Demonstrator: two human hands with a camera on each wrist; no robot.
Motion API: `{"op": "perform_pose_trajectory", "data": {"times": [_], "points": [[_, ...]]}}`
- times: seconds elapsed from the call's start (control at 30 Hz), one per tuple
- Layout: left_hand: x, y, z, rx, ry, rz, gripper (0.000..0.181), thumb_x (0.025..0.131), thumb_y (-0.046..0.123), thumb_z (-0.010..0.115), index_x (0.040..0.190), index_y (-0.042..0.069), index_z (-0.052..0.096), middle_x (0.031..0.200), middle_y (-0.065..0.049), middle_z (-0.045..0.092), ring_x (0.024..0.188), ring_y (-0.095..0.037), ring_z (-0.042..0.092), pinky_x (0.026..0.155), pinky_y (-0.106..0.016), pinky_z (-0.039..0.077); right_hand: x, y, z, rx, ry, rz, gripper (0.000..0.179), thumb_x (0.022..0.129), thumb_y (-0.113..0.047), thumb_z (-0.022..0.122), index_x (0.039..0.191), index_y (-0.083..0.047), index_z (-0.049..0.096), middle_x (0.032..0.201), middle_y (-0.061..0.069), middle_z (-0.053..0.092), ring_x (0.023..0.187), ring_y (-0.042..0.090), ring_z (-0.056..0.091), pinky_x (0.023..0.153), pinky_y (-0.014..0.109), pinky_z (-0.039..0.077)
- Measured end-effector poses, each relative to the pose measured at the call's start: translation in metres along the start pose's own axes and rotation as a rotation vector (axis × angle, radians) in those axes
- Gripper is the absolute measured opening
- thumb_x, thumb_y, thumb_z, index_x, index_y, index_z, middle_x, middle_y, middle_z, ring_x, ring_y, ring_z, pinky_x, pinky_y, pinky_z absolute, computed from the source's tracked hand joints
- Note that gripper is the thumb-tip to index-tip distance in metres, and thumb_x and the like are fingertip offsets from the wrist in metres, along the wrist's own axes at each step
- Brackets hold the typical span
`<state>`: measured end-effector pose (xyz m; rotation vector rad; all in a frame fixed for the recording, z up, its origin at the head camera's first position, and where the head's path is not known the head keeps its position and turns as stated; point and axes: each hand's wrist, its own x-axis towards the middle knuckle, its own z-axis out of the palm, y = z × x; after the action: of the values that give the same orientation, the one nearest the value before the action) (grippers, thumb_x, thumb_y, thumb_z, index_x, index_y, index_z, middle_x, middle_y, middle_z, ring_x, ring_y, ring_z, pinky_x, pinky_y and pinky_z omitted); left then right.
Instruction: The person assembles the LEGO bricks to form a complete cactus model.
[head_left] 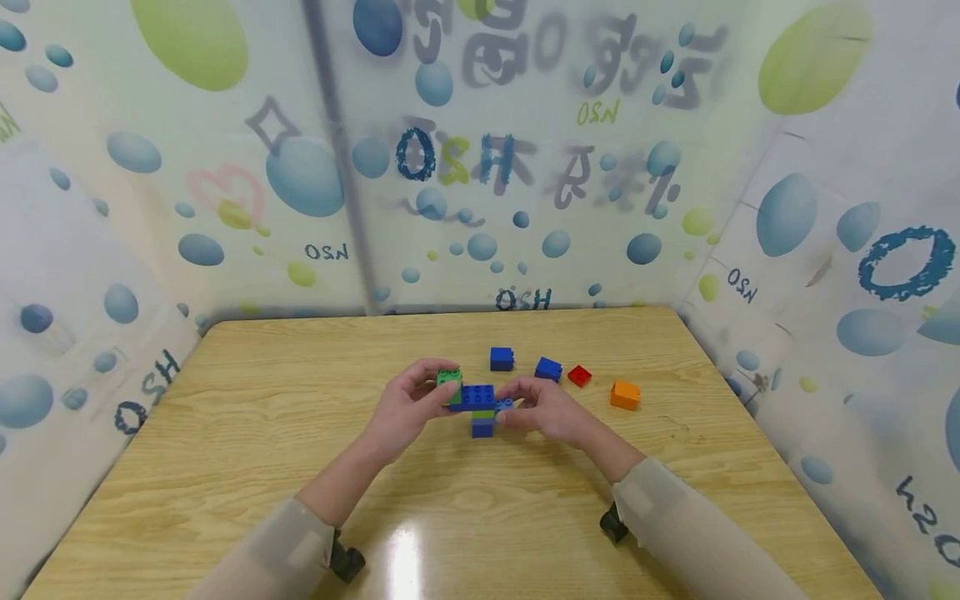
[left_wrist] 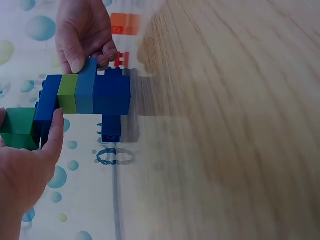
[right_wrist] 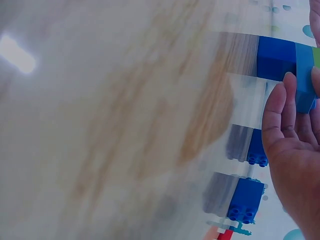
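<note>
A tower of toy building bricks stands between the hands. Its bottom is a dark blue brick (left_wrist: 112,95), followed upward by a lighter blue brick (left_wrist: 86,92), a lime green brick (left_wrist: 68,94) and a long dark blue brick (head_left: 477,397). On the long brick's left end sits a green brick (head_left: 448,381). My left hand (head_left: 403,410) pinches this green brick, with one digit against the long blue brick's underside. From the right, my right hand (head_left: 553,408) pinches the projecting end of the lighter blue brick; its fingers partly hide that end in the head view.
Behind the tower lie a blue brick (head_left: 502,359) and another blue brick (head_left: 548,369). Farther right are a small red brick (head_left: 580,376) and an orange brick (head_left: 625,395). Printed wall panels (head_left: 480,250) border the wooden table (head_left: 300,400) at the back and sides.
</note>
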<state>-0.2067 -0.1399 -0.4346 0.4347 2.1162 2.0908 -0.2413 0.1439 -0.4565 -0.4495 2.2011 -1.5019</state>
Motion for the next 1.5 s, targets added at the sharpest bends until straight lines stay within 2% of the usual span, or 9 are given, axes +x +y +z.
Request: {"op": "perform_pose_trajectory", "data": {"times": [0.17, 0.5, 0.7, 0.97, 1.5], "points": [[0.0007, 0.0013, 0.0016, 0.016, 0.012, 0.005, 0.035, 0.110, 0.019, 0.069, 0.143, 0.006, 0.064, 0.124, -0.012, 0.063, 0.109, -0.024, 0.069, 0.092, -0.036, 0.068, 0.0008, 0.0000, -0.0001, -0.003, 0.003, 0.004, 0.037, 0.104, -0.025, 0.079, 0.137, -0.009, 0.070, 0.125, 0.010, 0.076, 0.101, 0.022, 0.077, 0.095, 0.039, 0.068], [0.0028, 0.0031, 0.0014, 0.041, 0.027, -0.019, 0.035, 0.109, 0.020, 0.071, 0.141, 0.006, 0.067, 0.116, -0.010, 0.064, 0.104, -0.024, 0.067, 0.088, -0.034, 0.069, 0.0012, 0.0010, -0.0001, 0.000, 0.002, 0.010, 0.037, 0.104, -0.026, 0.079, 0.136, -0.011, 0.070, 0.125, 0.009, 0.076, 0.101, 0.022, 0.077, 0.095, 0.039, 0.067], [0.0030, 0.0039, 0.0007, 0.054, 0.025, -0.011, 0.035, 0.108, 0.019, 0.072, 0.140, 0.006, 0.067, 0.114, -0.008, 0.064, 0.102, -0.025, 0.067, 0.086, -0.033, 0.069, 0.0002, 0.0000, 0.0005, -0.004, 0.006, 0.012, 0.037, 0.104, -0.025, 0.079, 0.136, -0.011, 0.070, 0.125, 0.009, 0.076, 0.101, 0.022, 0.077, 0.095, 0.039, 0.068], [0.0040, 0.0017, -0.0004, 0.052, 0.025, -0.007, 0.035, 0.108, 0.020, 0.073, 0.139, 0.006, 0.067, 0.113, -0.009, 0.064, 0.105, -0.032, 0.065, 0.085, -0.032, 0.068, 0.0008, 0.0010, 0.0007, -0.010, 0.011, 0.007, 0.037, 0.104, -0.026, 0.079, 0.136, -0.010, 0.070, 0.125, 0.010, 0.076, 0.100, 0.021, 0.076, 0.095, 0.039, 0.068], [0.0040, 0.0034, -0.0023, 0.053, 0.024, -0.031, 0.034, 0.107, 0.021, 0.074, 0.138, 0.007, 0.069, 0.113, -0.009, 0.065, 0.102, -0.024, 0.066, 0.086, -0.032, 0.069, 0.0000, -0.0020, 0.0014, -0.015, 0.004, 0.014, 0.037, 0.103, -0.028, 0.079, 0.136, -0.012, 0.070, 0.125, 0.007, 0.076, 0.101, 0.023, 0.077, 0.094, 0.038, 0.067]]}}
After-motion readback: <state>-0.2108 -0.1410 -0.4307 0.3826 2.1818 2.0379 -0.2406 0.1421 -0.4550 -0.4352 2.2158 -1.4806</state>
